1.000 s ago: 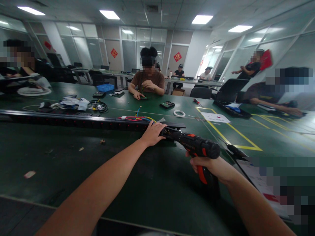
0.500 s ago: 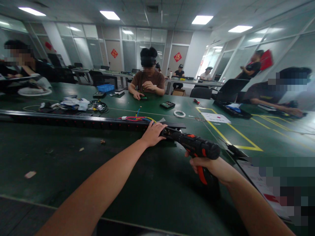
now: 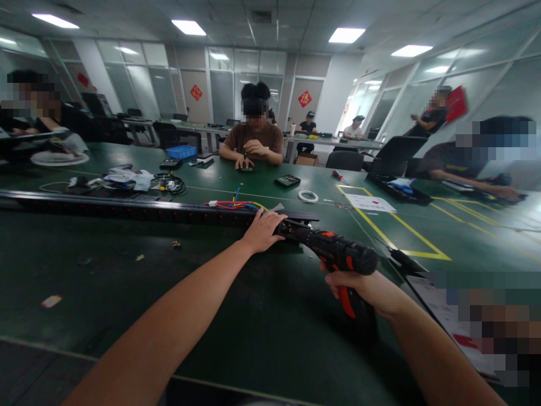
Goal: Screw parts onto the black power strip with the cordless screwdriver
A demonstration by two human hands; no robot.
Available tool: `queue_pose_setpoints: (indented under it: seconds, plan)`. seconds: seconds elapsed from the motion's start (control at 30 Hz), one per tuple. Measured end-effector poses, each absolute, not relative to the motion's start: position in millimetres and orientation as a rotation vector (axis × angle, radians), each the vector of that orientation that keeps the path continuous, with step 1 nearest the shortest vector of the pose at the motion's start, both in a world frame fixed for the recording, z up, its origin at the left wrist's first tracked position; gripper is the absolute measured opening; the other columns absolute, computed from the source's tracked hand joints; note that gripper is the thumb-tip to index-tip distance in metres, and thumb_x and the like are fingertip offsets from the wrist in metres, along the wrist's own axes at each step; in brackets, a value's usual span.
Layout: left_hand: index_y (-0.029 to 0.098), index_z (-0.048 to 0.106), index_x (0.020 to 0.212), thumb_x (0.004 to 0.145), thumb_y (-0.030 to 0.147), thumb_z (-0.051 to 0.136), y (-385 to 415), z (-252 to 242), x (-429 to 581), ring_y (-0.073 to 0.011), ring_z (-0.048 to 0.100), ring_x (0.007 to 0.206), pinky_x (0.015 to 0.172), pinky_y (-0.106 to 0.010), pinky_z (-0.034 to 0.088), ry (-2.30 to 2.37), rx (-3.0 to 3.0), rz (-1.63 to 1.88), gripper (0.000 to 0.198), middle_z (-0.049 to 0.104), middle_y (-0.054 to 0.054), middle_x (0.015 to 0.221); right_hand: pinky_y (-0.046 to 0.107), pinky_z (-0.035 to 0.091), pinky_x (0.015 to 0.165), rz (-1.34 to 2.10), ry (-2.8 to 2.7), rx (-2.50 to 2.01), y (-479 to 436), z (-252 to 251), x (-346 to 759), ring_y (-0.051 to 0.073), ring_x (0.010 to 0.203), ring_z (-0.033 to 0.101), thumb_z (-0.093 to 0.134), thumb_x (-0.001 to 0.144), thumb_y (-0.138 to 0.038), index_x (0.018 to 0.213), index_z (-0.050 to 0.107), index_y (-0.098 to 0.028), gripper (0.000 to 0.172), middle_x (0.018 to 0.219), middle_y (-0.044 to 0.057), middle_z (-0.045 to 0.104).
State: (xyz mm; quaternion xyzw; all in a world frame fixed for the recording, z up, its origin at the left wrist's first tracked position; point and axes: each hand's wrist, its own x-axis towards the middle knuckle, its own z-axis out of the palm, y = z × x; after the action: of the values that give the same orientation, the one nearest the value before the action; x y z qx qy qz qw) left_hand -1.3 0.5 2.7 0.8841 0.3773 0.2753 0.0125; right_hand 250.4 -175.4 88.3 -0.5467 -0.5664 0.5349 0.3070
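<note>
A long black bar (image 3: 190,213) with a row of small red marks, which looks like a rack power strip, lies across the table. My left hand (image 3: 262,231) is wrapped over its right end and presses it down. In my right hand (image 3: 353,282) is a black and orange cordless drill (image 3: 338,248), held by the grip with its nose pointing left. The nose meets the bar's open end beside my left fingers; the exact contact point is too small to make out. Red, yellow and blue wires (image 3: 236,204) rise from the bar just behind my left hand.
A person (image 3: 253,138) across the green table handles a small part. Near them lie a hard drive (image 3: 288,180), a white tape ring (image 3: 308,196) and a blue basket (image 3: 181,151). A bundle of cables (image 3: 169,183) is behind the bar; small brass parts (image 3: 176,244) lie in front.
My hands, the drill and the bar stay practically in place. Across the table, the other person's hand has shifted slightly over the small part.
</note>
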Motion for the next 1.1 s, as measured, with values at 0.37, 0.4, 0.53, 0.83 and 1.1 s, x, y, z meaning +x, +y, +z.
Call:
queue_pose_setpoints:
  seconds: [0.37, 0.4, 0.53, 0.83, 1.1]
  plan:
    - [0.023, 0.053, 0.156, 0.098, 0.037, 0.076, 1.2, 1.7, -1.3, -0.0337, 0.050, 0.151, 0.134, -0.062, 0.016, 1.175, 2.749, 0.865, 0.064, 0.061, -0.015, 0.153, 0.033, 0.050, 0.063, 1.422, -1.490, -1.476, -175.3, 87.5, 250.9, 0.019, 0.061, 0.062, 0.081, 0.066, -0.034, 0.091, 0.066, -0.021, 0.032, 0.063, -0.003, 0.064]
    - [0.022, 0.053, 0.156, 0.098, 0.037, 0.076, 1.5, 1.4, -1.4, -0.0336, 0.049, 0.151, 0.134, -0.062, 0.016, 1.175, 2.749, 0.868, 0.064, 0.061, -0.015, 0.154, 0.033, 0.050, 0.063, 1.422, -1.492, -1.476, -175.2, 87.4, 251.0, 0.019, 0.060, 0.062, 0.081, 0.066, -0.034, 0.091, 0.066, -0.021, 0.032, 0.062, -0.003, 0.064]
    - [0.020, 0.053, 0.155, 0.099, 0.038, 0.076, 2.2, 0.3, -1.3, -0.0331, 0.049, 0.152, 0.134, -0.061, 0.016, 1.176, 2.754, 0.868, 0.064, 0.061, -0.016, 0.154, 0.033, 0.049, 0.063, 1.411, -1.503, -1.474, -175.6, 88.2, 250.1, 0.019, 0.060, 0.061, 0.080, 0.066, -0.035, 0.089, 0.065, -0.021, 0.031, 0.061, -0.003, 0.064]
    - [0.022, 0.052, 0.155, 0.099, 0.038, 0.076, -0.2, 3.6, -1.6, -0.0331, 0.049, 0.151, 0.134, -0.062, 0.016, 1.176, 2.756, 0.858, 0.063, 0.061, -0.015, 0.153, 0.033, 0.050, 0.064, 1.417, -1.507, -1.465, -175.0, 87.3, 250.1, 0.018, 0.060, 0.060, 0.080, 0.068, -0.035, 0.089, 0.066, -0.020, 0.030, 0.061, -0.004, 0.065]
    - [0.021, 0.052, 0.156, 0.099, 0.037, 0.076, -0.4, 3.8, -1.2, -0.0332, 0.049, 0.151, 0.134, -0.062, 0.016, 1.184, 2.747, 0.844, 0.064, 0.061, -0.015, 0.153, 0.032, 0.050, 0.062, 1.416, -1.516, -1.455, -173.1, 85.2, 252.1, 0.017, 0.059, 0.060, 0.080, 0.067, -0.036, 0.088, 0.065, -0.020, 0.031, 0.061, -0.004, 0.065]
